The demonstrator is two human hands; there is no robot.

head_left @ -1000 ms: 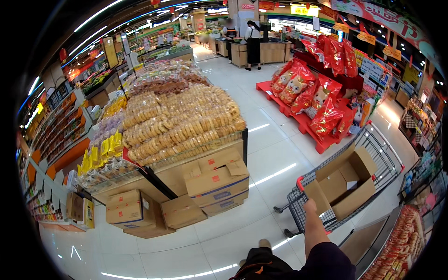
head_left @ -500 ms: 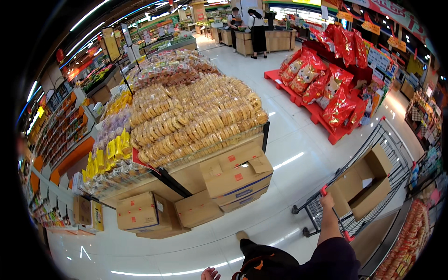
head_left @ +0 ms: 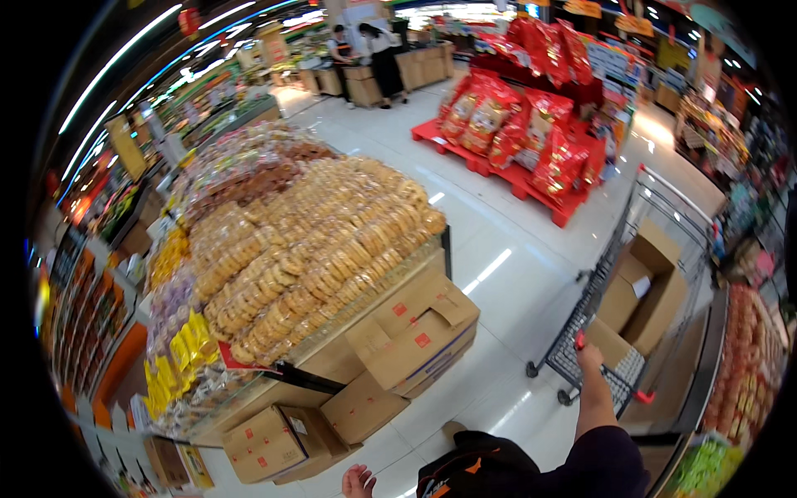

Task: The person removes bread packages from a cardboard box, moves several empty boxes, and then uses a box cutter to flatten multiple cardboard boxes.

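Note:
My right hand (head_left: pixel 590 357) is closed round the red-ended handle of a metal shopping cart (head_left: pixel 573 357), my arm stretched forward to it. Inside the cart lies an opened cardboard box (head_left: pixel 657 290) with its flaps spread and a small white piece in it. Low in the picture my left hand (head_left: pixel 359 481) hangs free, its fingers loosely curled and apart, holding nothing. Nearest to it are closed cardboard boxes (head_left: pixel 264 444) on the floor beside a display stand. The stand is heaped with clear-wrapped round biscuits (head_left: pixel 324 249).
Taped boxes (head_left: pixel 415 336) stack against the stand's near side. Yellow packets (head_left: pixel 178 353) fill its left corner. A red pallet (head_left: pixel 498 170) holds large red bags (head_left: pixel 490 116). Packaged goods (head_left: pixel 743 373) line the right. Two people (head_left: pixel 382 62) stand at a far counter (head_left: pixel 423 65).
The view has shifted, so the stand and the pallet sit farther left. My right hand stays on the cart handle. My left hand remains low and free.

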